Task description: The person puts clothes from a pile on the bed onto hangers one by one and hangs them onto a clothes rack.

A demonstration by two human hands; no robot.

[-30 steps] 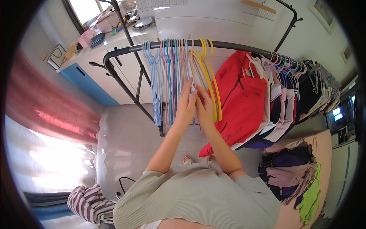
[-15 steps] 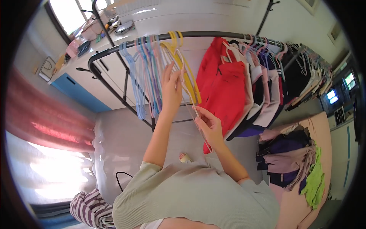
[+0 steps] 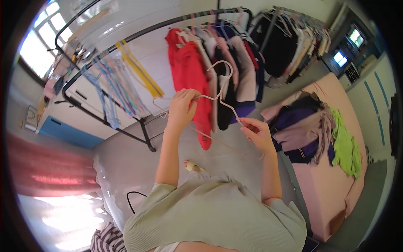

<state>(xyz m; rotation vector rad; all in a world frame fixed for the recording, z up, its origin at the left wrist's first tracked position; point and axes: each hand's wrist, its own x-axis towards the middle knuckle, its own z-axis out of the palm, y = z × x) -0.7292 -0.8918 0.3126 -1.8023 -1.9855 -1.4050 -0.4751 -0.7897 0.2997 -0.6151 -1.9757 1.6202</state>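
Note:
A pale pink clothes hanger (image 3: 222, 95) is held up in front of me with its hook pointing upward. My left hand (image 3: 183, 108) grips its left arm, fingers closed around the wire. On the other side, my right hand (image 3: 257, 133) pinches the right arm near its end. The lower bar of the hanger is blurred. Behind it a red garment (image 3: 191, 71) hangs on the black clothes rack (image 3: 163, 26). Yellow hangers (image 3: 140, 71) and blue hangers (image 3: 100, 94) hang farther left on the same rack.
To the right, a pile of dark and mauve clothes (image 3: 300, 130) and a lime green garment (image 3: 345, 143) lie on a pink-covered bed (image 3: 312, 185). More clothes (image 3: 294, 46) hang at the back. A striped cloth (image 3: 108, 239) is at lower left.
My view has turned right, toward the bed. The hanger has swung from nearly upright and edge-on to spread sideways, and my hands have moved farther apart along it.

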